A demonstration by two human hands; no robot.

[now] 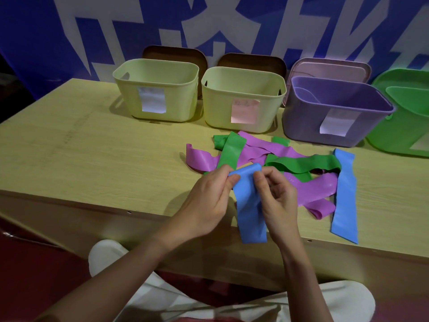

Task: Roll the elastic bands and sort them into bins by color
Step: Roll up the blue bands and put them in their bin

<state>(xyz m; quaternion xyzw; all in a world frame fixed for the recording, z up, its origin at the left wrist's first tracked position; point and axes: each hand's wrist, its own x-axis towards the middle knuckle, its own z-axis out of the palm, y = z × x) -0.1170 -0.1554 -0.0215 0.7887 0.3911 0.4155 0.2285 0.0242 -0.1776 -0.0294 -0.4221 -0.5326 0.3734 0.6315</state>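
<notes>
Both hands hold one blue elastic band just above the near edge of the bench. The left hand pinches its folded top end from the left, and the right hand pinches the same end from the right, fingers curled. The band is smooth, flat and matte; its top is bent over into the start of a roll, and the rest hangs down over the bench edge. A second blue band lies flat to the right. Green bands and purple bands lie tangled behind the hands. Two pale yellow bins, a purple bin and a green bin stand in a row at the back.
</notes>
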